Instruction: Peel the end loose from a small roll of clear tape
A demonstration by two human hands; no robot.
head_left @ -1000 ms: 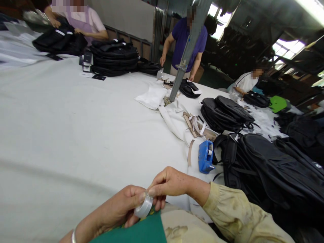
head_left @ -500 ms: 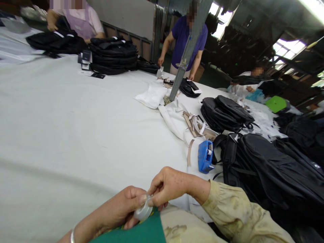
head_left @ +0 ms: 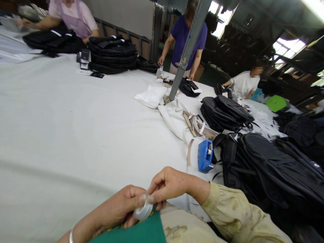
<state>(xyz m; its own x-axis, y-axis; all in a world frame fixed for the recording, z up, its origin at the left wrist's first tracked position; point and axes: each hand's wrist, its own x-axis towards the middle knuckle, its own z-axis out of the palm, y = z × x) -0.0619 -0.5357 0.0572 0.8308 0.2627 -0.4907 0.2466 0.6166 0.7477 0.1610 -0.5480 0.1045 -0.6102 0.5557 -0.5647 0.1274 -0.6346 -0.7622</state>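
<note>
A roll of clear tape (head_left: 143, 212) is in my left hand (head_left: 124, 206), the thumb on its upper rim and fingers curled beneath. My right hand (head_left: 167, 187) pinches at the roll's top edge with thumb and forefinger; whether a loose tape end lies between them is too small to tell. Both hands are close together at the table's near edge, just above the green cloth (head_left: 136, 233) on my lap. Ahead of my right hand stands a blue tape dispenser (head_left: 205, 156), with no large roll visible in it.
Black backpacks (head_left: 273, 162) are piled on the right, with another stack (head_left: 111, 55) at the back left. A metal post (head_left: 186, 57) rises from the white-covered table (head_left: 76, 128). Tan strips (head_left: 196, 123) lie beyond the dispenser. Several co-workers stand around the table's far side.
My hands and the tape roll stay nearly in place. At the far left a co-worker's arm has stretched out leftward; the far-right co-worker has straightened, with a black item lowered to the table.
</note>
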